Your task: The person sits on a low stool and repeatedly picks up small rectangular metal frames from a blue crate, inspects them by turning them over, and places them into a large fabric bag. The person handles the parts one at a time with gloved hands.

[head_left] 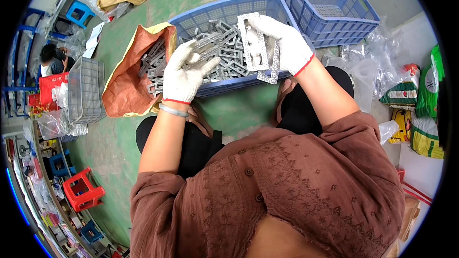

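Observation:
My right hand [287, 38], in a white knitted glove with a red cuff, grips a few grey rectangular metal frames [243, 40]. One is upright with its opening facing me, and another hangs at an angle below the fingers. My left hand [184, 74], gloved the same way, has its fingers spread, palm turned toward the right. Close by its fingertips are blurred grey pieces, but none is visibly gripped. Many similar frames [232, 59] lie heaped in a blue plastic crate [239, 1]. More of them fill an orange-lined woven sack [126, 83] at the crate's left.
Another blue crate [330, 27] stands at the far right, beside clear plastic bags [368, 59] and printed sacks [401, 91]. On the left are a grey crate [86, 91], a red stool [82, 190] and shelving. A person [56, 61] is in the left background.

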Tool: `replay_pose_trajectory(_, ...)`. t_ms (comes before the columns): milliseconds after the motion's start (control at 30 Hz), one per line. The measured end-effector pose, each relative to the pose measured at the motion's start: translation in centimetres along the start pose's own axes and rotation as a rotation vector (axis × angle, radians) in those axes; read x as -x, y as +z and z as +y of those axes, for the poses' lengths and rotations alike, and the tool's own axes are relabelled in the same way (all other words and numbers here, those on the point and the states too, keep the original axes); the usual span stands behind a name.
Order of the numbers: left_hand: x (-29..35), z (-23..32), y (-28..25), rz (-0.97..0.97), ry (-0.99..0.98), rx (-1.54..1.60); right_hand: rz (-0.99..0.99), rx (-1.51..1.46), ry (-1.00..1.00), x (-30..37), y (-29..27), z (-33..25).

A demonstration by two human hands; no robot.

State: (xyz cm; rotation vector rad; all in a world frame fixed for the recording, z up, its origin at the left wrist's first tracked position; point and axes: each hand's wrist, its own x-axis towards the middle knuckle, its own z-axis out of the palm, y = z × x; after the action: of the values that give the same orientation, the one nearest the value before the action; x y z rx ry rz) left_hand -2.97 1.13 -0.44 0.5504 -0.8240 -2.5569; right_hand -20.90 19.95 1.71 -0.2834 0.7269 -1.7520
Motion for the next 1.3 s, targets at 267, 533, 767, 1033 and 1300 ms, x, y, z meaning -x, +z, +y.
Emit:
replay_pose_trajectory(267,0.1,-1.6,0.4,0.108,-0.179,-0.363,-0.118,-0.118,-0.205,-1.1,0.7,0.9)
replay_pose_trajectory(533,0.6,-1.3,1.5,0.137,0.225,-1.549,-0.114,-0.105,-0.205,-1.5,1.3,1.2)
replay_pose_trajectory(767,1.4,-1.0,1.9,-0.12,-0.093,-0.691,-0.138,-0.066,-0.251,-1.9,1.6,1.2)
replay_pose_trajectory(1033,2.2,-0.7,3.5,-0.114,-0.072,-0.869,-0.254,-0.016,-0.205,-2.4,2.2,2.3)
replay_pose_trajectory(1300,2.1,2.1,2.5,-0.056,0.001,-0.837,-0.143,0.256,-0.165,-2.4,2.0,2.0)
